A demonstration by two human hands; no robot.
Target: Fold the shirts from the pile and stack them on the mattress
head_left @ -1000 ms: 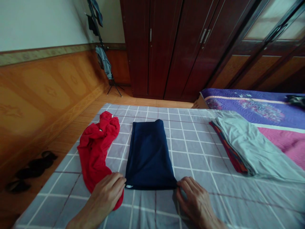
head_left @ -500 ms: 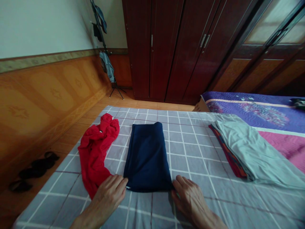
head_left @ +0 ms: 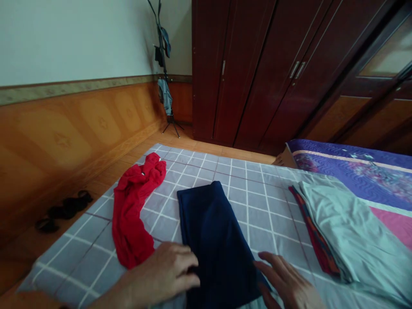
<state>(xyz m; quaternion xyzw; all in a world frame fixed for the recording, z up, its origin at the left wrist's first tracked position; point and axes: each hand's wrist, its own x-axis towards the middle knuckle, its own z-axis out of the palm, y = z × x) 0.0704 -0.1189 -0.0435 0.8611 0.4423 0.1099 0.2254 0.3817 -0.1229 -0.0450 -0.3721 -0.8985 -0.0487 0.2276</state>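
Note:
A folded navy-blue garment [head_left: 214,231] lies on the bed, its near end reaching the bottom of the view. My left hand [head_left: 167,270] is over its left edge, thumb and fingers curved and apart, holding nothing I can see. By the right edge is my right hand [head_left: 286,279], fingers spread, the tips at or just above the cloth; whether they touch it I cannot tell. A crumpled red garment [head_left: 131,219] lies left of the navy one, partly behind my left forearm.
A grey checked sheet [head_left: 260,206] covers the bed. Folded clothes with a pale grey-green piece [head_left: 354,227] on top lie at the right. Beyond are a purple floral bedspread [head_left: 354,161], a dark red wardrobe [head_left: 251,77] and a coat stand [head_left: 165,73]. Black footwear [head_left: 69,208] sits on the floor.
Both hands have loosened from the near corners of the navy garment. The view has turned left, and the garment now appears slanted and nearer the bottom of the picture.

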